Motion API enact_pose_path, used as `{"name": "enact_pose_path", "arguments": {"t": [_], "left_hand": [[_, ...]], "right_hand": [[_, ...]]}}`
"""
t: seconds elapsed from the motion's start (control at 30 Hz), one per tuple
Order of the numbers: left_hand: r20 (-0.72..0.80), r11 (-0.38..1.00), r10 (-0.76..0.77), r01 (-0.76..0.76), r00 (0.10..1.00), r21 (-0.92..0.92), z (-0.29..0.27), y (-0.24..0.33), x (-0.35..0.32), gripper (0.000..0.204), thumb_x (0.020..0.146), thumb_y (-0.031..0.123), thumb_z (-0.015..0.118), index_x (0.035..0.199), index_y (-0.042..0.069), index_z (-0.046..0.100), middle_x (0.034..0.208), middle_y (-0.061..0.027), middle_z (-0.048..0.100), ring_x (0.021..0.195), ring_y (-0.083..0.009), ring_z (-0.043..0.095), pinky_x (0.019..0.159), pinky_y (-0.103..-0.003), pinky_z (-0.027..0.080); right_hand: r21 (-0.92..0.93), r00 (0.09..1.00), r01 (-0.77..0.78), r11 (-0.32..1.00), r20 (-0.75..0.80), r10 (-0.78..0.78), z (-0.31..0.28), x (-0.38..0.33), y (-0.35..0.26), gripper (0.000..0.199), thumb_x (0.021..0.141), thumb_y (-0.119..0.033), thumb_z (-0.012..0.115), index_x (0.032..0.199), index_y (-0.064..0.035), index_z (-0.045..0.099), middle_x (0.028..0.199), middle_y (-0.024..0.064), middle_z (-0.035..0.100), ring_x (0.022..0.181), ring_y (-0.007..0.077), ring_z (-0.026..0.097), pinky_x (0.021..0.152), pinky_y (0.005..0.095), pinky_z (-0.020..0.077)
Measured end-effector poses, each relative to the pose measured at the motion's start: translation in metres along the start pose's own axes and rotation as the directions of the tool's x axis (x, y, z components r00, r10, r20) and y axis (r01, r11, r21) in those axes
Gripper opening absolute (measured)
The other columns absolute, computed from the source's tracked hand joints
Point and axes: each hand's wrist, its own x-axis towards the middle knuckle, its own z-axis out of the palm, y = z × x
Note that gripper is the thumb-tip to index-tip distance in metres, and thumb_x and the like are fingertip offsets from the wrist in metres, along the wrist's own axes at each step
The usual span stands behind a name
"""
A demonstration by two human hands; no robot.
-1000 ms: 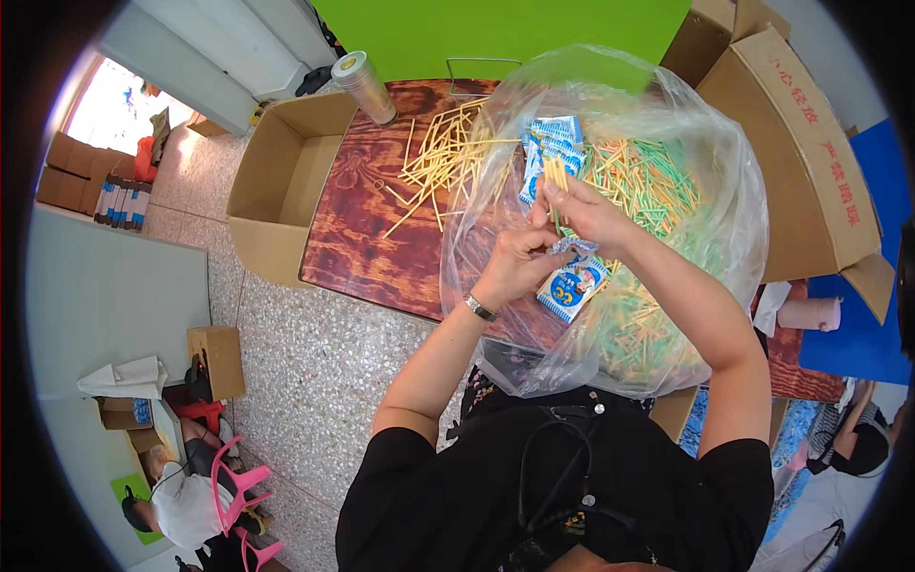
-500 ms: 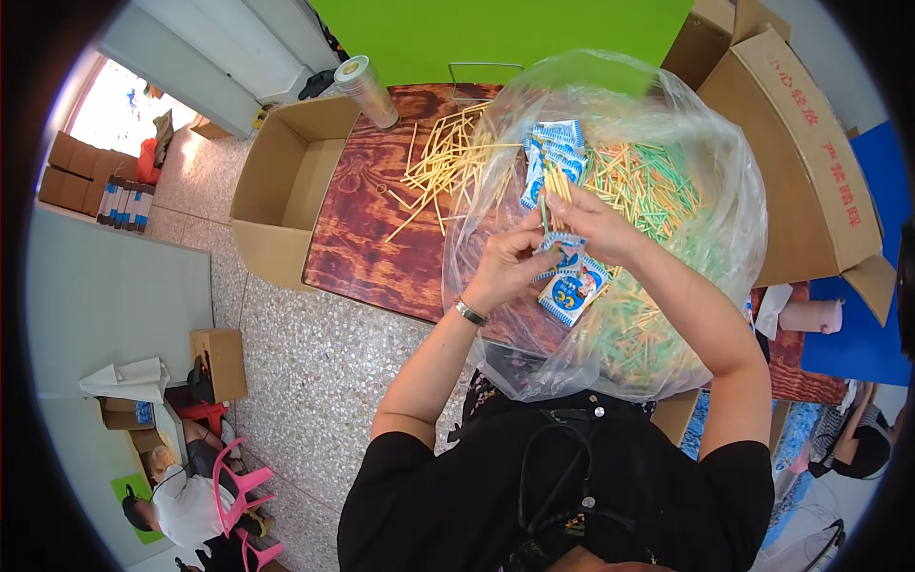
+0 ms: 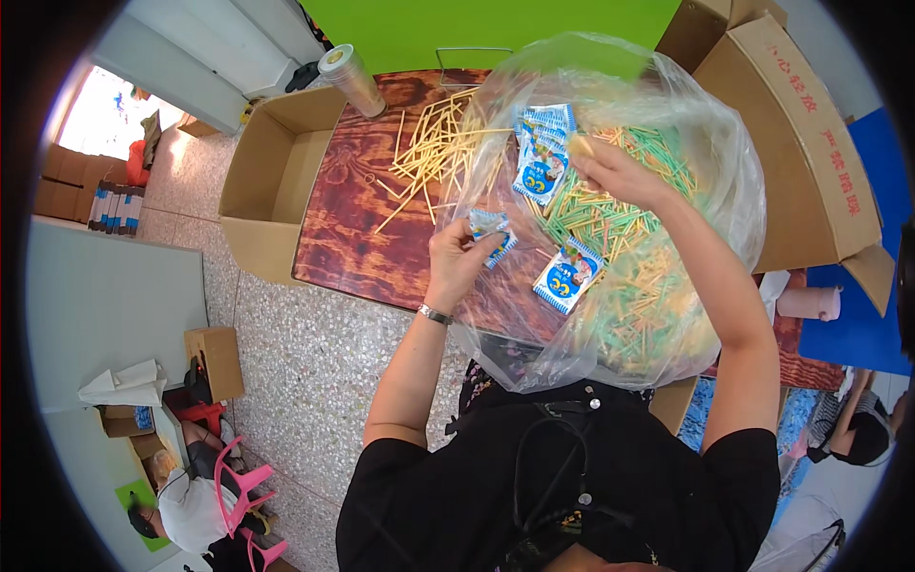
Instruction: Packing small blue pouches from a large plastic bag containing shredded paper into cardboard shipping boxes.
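Note:
My left hand pinches a small blue-and-white packet between thumb and fingers, over the left part of the clear plastic bag. My right hand is farther up, inside the bag's opening, beside a stack of blue-and-white packets. Its fingers are curled together at a pale yellowish blur, and what they grip cannot be made out. Below that hand spreads a heap of thin green, orange and yellow sticks. Another blue-and-white packet lies flat at the heap's near left edge.
Loose yellow sticks lie on the reddish-brown wooden table. A clear cylindrical canister stands at its far left corner, by an open cardboard box. At right are a large open carton and a pink cup.
My hands have separated. The left has moved left with its packet, away from the sticks. My right hand has moved up beside the stack; the yellow sticks seen in it no longer show clearly.

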Motion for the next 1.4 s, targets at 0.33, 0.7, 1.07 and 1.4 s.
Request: {"name": "enact_pose_path", "arguments": {"t": [0.33, 0.7, 1.07, 1.4], "left_hand": [[-0.04, 0.923, 0.211, -0.185, 0.977, 0.338, 0.014, -0.016, -0.001, 0.02, 0.074, 0.0, 0.073, 0.091, 0.003, 0.062, 0.078, -0.0079, 0.065, 0.073, -0.0157, 0.065, 0.06, -0.029, 0.051], [0.134, 0.715, 0.418, -0.416, 0.899, 0.562, 0.025, -0.002, 0.003, 0.029, 0.07, -0.004, 0.069, 0.097, 0.003, 0.06, 0.086, -0.0156, 0.064, 0.077, -0.0315, 0.065, 0.064, -0.037, 0.052], [0.202, 0.636, 0.519, -0.533, 0.831, 0.558, 0.039, 0.01, 0.004, 0.037, 0.072, 0.003, 0.076, 0.105, 0.003, 0.059, 0.085, -0.0136, 0.063, 0.073, -0.0291, 0.064, 0.061, -0.036, 0.051], [0.262, 0.54, 0.67, -0.698, 0.694, 0.469, 0.035, 0.005, 0.0, 0.044, 0.072, 0.004, 0.078, 0.112, 0.003, 0.06, 0.095, -0.0117, 0.068, 0.08, -0.0241, 0.067, 0.067, -0.031, 0.054]], "right_hand": [[-0.319, 0.964, 0.174, 0.931, 0.248, -0.096, 0.017, -0.019, -0.046, 0.025, 0.097, -0.027, 0.05, 0.099, -0.0037, 0.044, 0.082, 0.019, 0.056, 0.078, 0.038, 0.057, 0.069, 0.0458, 0.0429], [-0.818, 0.898, 0.308, 0.485, 0.419, 0.136, 0.028, -0.015, -0.115, 0.013, 0.085, -0.008, 0.053, 0.094, -0.0001, 0.059, 0.087, 0.0197, 0.063, 0.083, 0.0347, 0.065, 0.07, 0.0434, 0.0518], [-0.828, 0.921, 0.373, 0.419, 0.387, -0.055, 0.037, -0.012, -0.137, 0.011, 0.078, -0.007, 0.061, 0.085, -0.0018, 0.069, 0.085, 0.0175, 0.068, 0.081, 0.0332, 0.067, 0.068, 0.0399, 0.0547], [-0.518, 0.874, 0.486, 0.704, 0.291, -0.389, -0.002, -0.046, -0.101, 0.036, 0.079, -0.012, 0.068, 0.113, -0.0071, 0.055, 0.097, 0.0131, 0.06, 0.092, 0.0337, 0.06, 0.08, 0.0421, 0.0489]]}}
